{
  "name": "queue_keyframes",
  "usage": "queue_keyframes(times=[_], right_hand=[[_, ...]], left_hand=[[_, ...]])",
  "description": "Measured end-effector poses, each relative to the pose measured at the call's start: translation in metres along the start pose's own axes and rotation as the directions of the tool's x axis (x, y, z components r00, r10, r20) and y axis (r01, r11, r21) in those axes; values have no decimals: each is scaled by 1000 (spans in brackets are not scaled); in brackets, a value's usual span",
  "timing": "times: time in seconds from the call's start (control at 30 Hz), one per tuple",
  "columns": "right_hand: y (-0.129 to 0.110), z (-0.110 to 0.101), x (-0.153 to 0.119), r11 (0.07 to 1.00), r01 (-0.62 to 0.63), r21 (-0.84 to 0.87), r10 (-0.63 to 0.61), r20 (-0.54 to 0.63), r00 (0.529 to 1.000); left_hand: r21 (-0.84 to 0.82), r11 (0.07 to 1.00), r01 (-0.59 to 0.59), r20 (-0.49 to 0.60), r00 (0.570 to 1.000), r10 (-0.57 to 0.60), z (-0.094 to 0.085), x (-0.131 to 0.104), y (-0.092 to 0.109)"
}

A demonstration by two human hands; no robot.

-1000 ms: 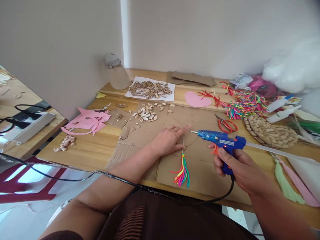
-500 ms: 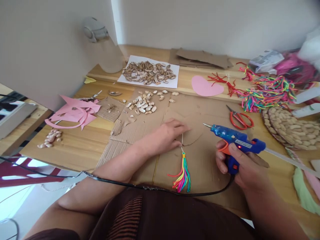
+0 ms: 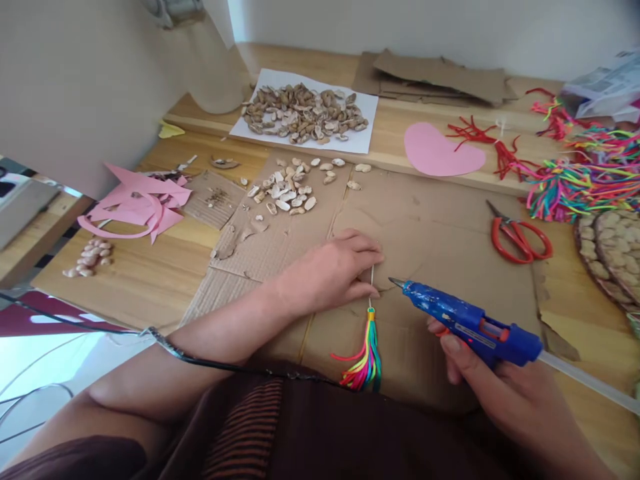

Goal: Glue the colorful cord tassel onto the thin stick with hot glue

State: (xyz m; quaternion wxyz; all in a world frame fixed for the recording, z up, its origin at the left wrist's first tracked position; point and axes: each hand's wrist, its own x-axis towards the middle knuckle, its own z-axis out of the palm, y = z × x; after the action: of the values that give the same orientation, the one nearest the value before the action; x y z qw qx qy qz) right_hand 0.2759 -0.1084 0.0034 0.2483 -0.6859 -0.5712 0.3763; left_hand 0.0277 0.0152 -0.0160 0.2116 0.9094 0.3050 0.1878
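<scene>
My left hand (image 3: 335, 270) rests low over the cardboard sheet (image 3: 390, 200), its fingers and thumb closed on the thin cord of a tassel. Below the thumb the multicoloured tassel (image 3: 370, 353) hangs toward me, bound with yellow thread at its top. In my right hand (image 3: 493, 383) is a blue hot glue gun (image 3: 453, 313), fingers wrapped around its handle near the orange trigger. Its metal nozzle points left, a little to the right of the cord and apart from it. A clear glue stick (image 3: 590, 380) sticks out of the back.
Peanut shells (image 3: 287, 187) lie behind my left hand, with more on white paper (image 3: 367, 137). Red-handled scissors (image 3: 520, 240) and a pink paper shape (image 3: 443, 150) sit at the right. Pink scraps (image 3: 135, 203) lie left; a black cable (image 3: 210, 363) crosses my left arm.
The glue gun's nozzle has come closer to the tassel cord and now tips lower. My view has shifted slightly. My left hand keeps its hold on the cord.
</scene>
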Motion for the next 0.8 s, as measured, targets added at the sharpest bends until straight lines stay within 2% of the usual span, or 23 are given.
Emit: queue_keyframes(times=[0.1,0.3,0.57,0.8], right_hand=[[-5,-1,-1,991,34,-132,-35,-5,999],[-12,1,-4,965,139,-224,-135,31,990],[-15,2,-6,956,153,-251,-138,77,988],[-5,3,-8,952,169,-255,-159,61,985]], left_hand=[[7,1000,1,15,1000,-1,1,0,1],[0,1000,8,32,999,-8,0,0,-1],[1,1000,7,39,999,-7,2,1,-2],[-3,1000,21,47,999,-21,1,1,-2]])
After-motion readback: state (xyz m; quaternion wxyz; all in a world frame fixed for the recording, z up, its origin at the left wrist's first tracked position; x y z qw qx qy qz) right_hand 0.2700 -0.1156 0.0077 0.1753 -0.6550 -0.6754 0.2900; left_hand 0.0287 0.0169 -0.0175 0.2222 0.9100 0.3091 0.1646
